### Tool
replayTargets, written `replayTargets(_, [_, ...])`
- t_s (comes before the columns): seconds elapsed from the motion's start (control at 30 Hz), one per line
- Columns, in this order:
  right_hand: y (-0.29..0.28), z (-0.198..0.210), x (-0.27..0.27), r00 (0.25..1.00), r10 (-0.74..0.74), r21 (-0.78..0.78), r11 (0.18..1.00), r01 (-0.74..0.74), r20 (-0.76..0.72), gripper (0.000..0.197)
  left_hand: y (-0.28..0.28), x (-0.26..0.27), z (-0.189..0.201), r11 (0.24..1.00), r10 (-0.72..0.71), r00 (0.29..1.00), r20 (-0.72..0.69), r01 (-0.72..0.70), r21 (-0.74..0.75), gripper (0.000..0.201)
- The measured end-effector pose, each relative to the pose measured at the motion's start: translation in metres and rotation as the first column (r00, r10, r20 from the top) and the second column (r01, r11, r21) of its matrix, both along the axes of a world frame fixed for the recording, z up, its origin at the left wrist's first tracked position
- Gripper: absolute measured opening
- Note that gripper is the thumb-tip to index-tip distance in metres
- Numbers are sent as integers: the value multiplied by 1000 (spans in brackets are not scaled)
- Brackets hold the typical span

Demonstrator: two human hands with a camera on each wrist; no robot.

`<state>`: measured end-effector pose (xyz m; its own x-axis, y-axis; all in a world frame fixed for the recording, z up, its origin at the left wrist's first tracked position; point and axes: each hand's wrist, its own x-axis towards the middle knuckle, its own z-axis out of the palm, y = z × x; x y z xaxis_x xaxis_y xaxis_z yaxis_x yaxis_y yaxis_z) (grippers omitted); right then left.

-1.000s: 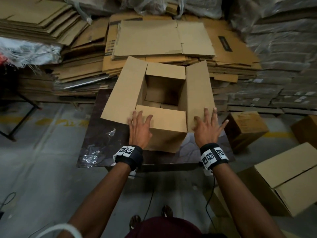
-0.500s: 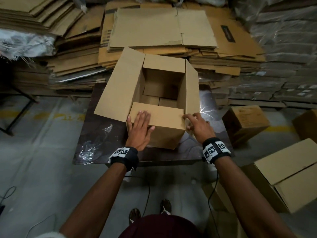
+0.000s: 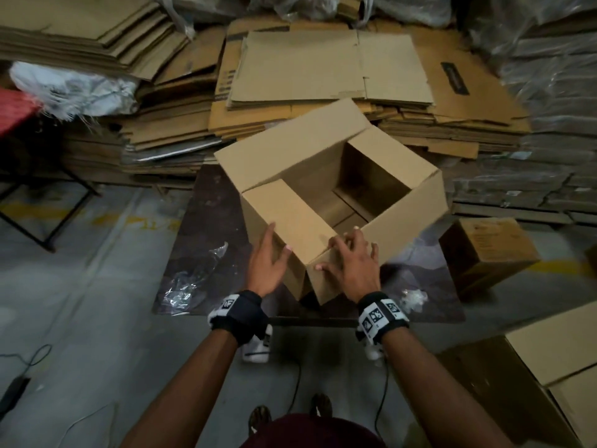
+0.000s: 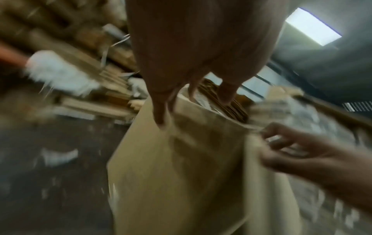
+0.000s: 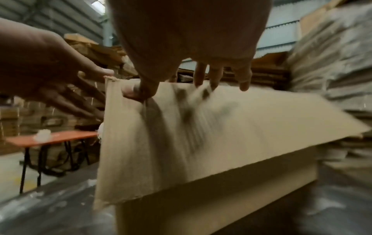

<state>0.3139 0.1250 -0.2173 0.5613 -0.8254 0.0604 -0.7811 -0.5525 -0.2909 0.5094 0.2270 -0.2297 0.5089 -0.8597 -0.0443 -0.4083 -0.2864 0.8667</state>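
An open brown cardboard box (image 3: 407, 221) stands on a dark table (image 3: 200, 227), turned so that one corner points toward me. My left hand (image 3: 273, 250) lies with straight fingers against the short near-left flap. My right hand (image 3: 342, 250) rests with spread fingers on the near-right flap, fingertips at its upper edge. The left wrist view is blurred: the left hand (image 4: 181, 63) touches the box (image 4: 181, 174), with the right hand (image 4: 302, 151) at the flap's edge. In the right wrist view the right hand (image 5: 191, 39) presses the flap (image 5: 221, 135), and the left hand (image 5: 40, 71) is beside it.
Stacks of flattened cardboard (image 3: 323, 66) fill the space behind the table. Closed boxes sit on the floor at the right (image 3: 484, 250) and at the lower right (image 3: 555, 350). Clear plastic scrap (image 3: 193, 279) lies on the table's left part. A red table (image 3: 13, 108) stands far left.
The box has turned clockwise, so its near flap now faces left. The right flap was lifted, and both hands have come close together at the near corner.
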Motion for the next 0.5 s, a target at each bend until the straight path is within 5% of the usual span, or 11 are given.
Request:
replayTargets(0.07, [6, -1, 19, 995, -46, 2, 999, 46, 92, 67, 0, -8, -1, 999, -29, 994, -109, 27, -17, 70])
replayTargets(0.17, [5, 7, 37, 977, -89, 47, 996, 81, 194, 71, -6, -1, -3, 998, 15, 997, -76, -19, -52, 64])
replayTargets(0.27, [-14, 16, 29, 956, -74, 130, 991, 38, 285, 50, -16, 16, 2, 998, 58, 993, -103, -57, 20, 69])
replayTargets(0.5, [-58, 17, 20, 994, -62, -7, 998, 63, 91, 40, -41, 32, 22, 996, 36, 993, 108, -45, 79, 63])
